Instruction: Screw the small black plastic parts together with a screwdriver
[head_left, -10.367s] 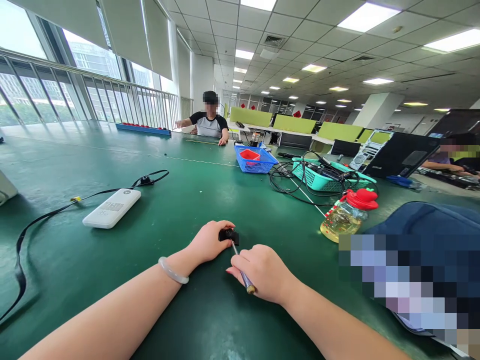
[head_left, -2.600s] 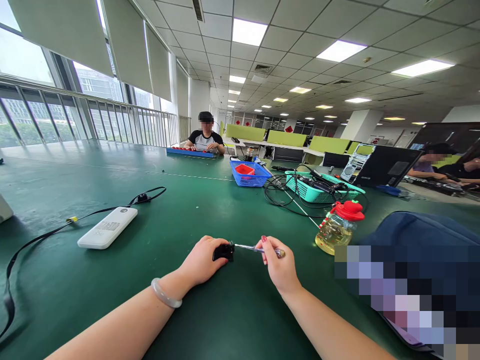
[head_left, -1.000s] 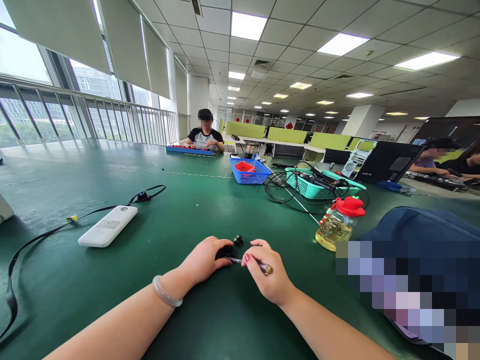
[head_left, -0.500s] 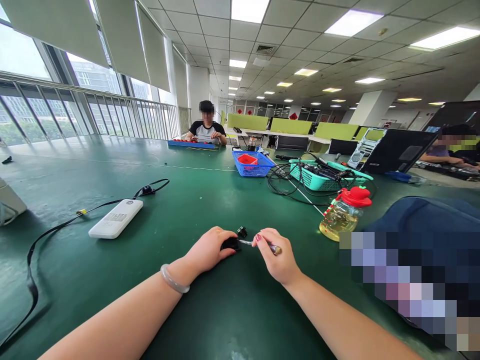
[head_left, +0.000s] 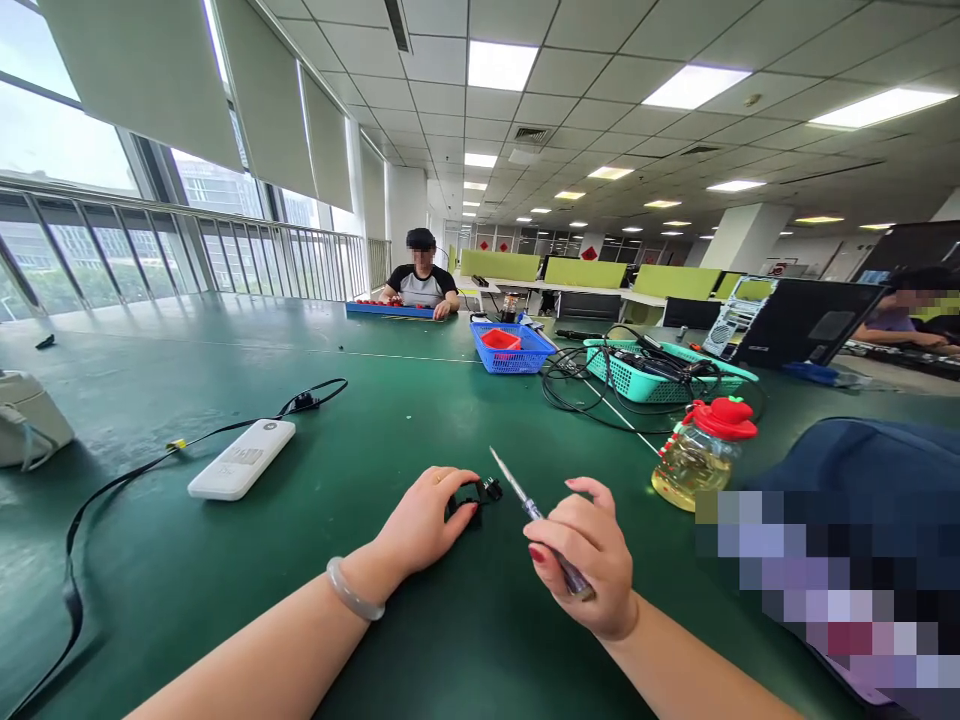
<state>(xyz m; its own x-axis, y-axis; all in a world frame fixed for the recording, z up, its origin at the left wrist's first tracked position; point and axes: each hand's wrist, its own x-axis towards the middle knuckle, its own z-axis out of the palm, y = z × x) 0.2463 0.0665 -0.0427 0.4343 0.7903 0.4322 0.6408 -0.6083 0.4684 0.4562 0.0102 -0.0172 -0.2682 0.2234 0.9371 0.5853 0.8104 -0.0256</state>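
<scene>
My left hand [head_left: 429, 518] rests on the green table, thumb and fingers closed on a small black plastic piece [head_left: 466, 494] that is partly hidden. Just beyond its fingertips lies another small black part [head_left: 491, 489] with metal prongs; whether the two touch I cannot tell. Raised to the right, my right hand [head_left: 589, 550] grips a screwdriver [head_left: 530, 505] with a clear purplish handle. Its slim metal shaft points up and to the left, apart from the black pieces.
A white power bank [head_left: 244, 458] and a black strap [head_left: 120, 465] lie left. Ahead are a blue basket [head_left: 517, 358], a teal basket of cables [head_left: 637, 380] and a red-lidded bottle [head_left: 697, 465]. A dark blue bag [head_left: 862, 460] sits right. A person [head_left: 421, 280] sits across the table.
The screwdriver has come away from the black piece as my right hand moved right and towards me, tilting the shaft upward. My left hand keeps its hold. The head view has tipped up slightly.
</scene>
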